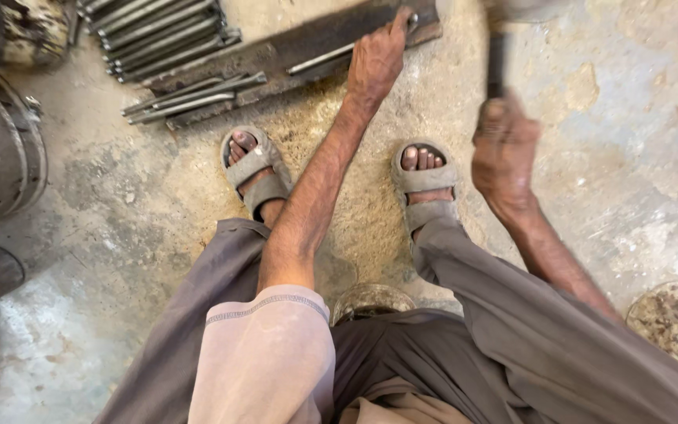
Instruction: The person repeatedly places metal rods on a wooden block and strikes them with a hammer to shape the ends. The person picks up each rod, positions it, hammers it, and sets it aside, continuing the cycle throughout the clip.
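Now left hand (377, 59) pins thin rod (325, 57) on iron bar (276, 53); right hand (504, 149) fisted round blurred hammer handle (496, 67).

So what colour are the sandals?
Grey sandals, dusty; head view shows them best.

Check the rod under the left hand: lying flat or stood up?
Flat. The rod lies lengthwise on the dark metal bar; the left hand presses near its far end.
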`<state>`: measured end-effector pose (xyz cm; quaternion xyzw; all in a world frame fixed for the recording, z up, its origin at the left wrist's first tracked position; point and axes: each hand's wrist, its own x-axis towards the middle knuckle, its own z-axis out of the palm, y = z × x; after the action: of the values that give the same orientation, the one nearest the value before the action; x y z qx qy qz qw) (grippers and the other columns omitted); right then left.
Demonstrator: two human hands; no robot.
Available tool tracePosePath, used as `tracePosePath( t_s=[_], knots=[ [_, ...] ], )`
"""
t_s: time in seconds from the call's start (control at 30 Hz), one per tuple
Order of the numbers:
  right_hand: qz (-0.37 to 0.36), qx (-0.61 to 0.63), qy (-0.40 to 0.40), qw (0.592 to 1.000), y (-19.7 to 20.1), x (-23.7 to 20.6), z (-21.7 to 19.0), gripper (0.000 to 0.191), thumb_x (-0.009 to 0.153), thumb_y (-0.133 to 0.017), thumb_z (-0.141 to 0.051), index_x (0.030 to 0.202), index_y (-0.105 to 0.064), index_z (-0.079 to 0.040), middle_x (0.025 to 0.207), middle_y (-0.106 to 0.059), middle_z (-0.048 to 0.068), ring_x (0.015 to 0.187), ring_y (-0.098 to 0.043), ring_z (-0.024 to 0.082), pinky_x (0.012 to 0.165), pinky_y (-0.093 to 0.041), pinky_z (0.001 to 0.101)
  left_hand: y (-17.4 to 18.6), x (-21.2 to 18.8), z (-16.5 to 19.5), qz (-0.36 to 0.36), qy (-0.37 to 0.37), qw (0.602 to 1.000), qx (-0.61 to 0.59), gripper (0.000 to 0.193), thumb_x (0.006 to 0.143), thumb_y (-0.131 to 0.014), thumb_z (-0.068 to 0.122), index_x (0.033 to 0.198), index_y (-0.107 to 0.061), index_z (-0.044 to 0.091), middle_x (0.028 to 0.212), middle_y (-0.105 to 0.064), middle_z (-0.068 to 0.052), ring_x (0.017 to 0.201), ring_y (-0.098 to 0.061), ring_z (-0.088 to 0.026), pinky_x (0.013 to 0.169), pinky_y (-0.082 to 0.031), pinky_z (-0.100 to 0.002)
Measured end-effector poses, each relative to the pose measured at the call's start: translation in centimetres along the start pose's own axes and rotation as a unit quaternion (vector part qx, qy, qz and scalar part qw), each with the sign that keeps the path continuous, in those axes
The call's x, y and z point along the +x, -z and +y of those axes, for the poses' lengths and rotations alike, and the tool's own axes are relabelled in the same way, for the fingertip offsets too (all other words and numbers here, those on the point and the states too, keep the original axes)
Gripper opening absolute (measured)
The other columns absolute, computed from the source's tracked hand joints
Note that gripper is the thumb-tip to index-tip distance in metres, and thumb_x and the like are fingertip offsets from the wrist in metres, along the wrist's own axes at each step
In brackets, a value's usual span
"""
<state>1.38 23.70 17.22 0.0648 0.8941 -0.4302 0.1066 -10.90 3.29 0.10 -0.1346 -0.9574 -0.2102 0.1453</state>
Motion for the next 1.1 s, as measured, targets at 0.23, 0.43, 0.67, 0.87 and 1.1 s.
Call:
tracePosePath(
  t_s=[0.23, 0.43, 0.67, 0.87, 1.1],
  knots=[
    [-0.062, 0.088, -0.024, 0.994, -0.5, 0.4, 1.6, 0.061, 0.122, -0.038, -0.05, 0.088, -0.055, -0.003, 0.067, -0.045, 0.001, 0.057, -0.041, 0.01, 0.047, -0.035, 0.029, -0.3, -0.5, 0.2, -0.029, 0.002, 1.0, -0.009, 0.026, 0.109, -0.049, 0.004, 0.135, -0.054, 0.007, 0.092, -0.075, -0.01, 0.051, -0.056, -0.004, 0.037, -0.047, -0.019],
    [0.013, 0.204, -0.176, 0.963, -0.1, -3.2, 6.4, 0.05, 0.114, -0.032, -0.049, 0.091, -0.054, -0.01, 0.062, -0.045, -0.003, 0.046, -0.037, 0.006, 0.038, -0.032, 0.0262, -1.4, -3.2, 5.2, -0.079, -0.039, 0.994, -0.072, 0.03, 0.113, -0.05, 0.034, 0.128, -0.058, 0.009, 0.082, -0.074, -0.005, 0.049, -0.055, -0.006, 0.032, -0.041, -0.024],
    [0.036, 0.207, -0.252, 0.945, 0.0, -3.8, 9.7, 0.051, 0.113, -0.034, -0.051, 0.088, -0.05, -0.01, 0.06, -0.042, -0.003, 0.042, -0.035, 0.006, 0.035, -0.028, 0.0262, -1.2, -4.9, 8.3, -0.188, 0.145, 0.967, -0.093, 0.045, 0.106, -0.053, 0.051, 0.138, -0.058, 0.019, 0.093, -0.073, -0.001, 0.062, -0.063, -0.015, 0.047, -0.049, -0.031],
    [0.006, 0.211, -0.26, 0.942, -1.6, -4.0, 10.0, 0.053, 0.113, -0.035, -0.054, 0.088, -0.052, -0.01, 0.06, -0.043, -0.003, 0.043, -0.035, 0.006, 0.036, -0.029, 0.0256, 2.3, -5.9, -2.2, -0.018, 0.188, 0.972, 0.139, 0.058, 0.087, -0.074, 0.035, 0.136, -0.057, 0.01, 0.128, -0.057, -0.016, 0.118, -0.053, -0.032, 0.102, -0.041, -0.061],
    [-0.025, 0.185, -0.23, 0.955, -2.8, -3.6, 8.6, 0.057, 0.11, -0.037, -0.056, 0.086, -0.055, -0.008, 0.061, -0.048, -0.001, 0.043, -0.04, 0.007, 0.036, -0.033, 0.0265, 2.8, -5.1, -6.6, -0.14, 0.135, 0.974, 0.116, 0.046, 0.095, -0.073, 0.035, 0.127, -0.06, 0.005, 0.113, -0.052, -0.015, 0.107, -0.049, -0.03, 0.091, -0.045, -0.051]
  ],
)
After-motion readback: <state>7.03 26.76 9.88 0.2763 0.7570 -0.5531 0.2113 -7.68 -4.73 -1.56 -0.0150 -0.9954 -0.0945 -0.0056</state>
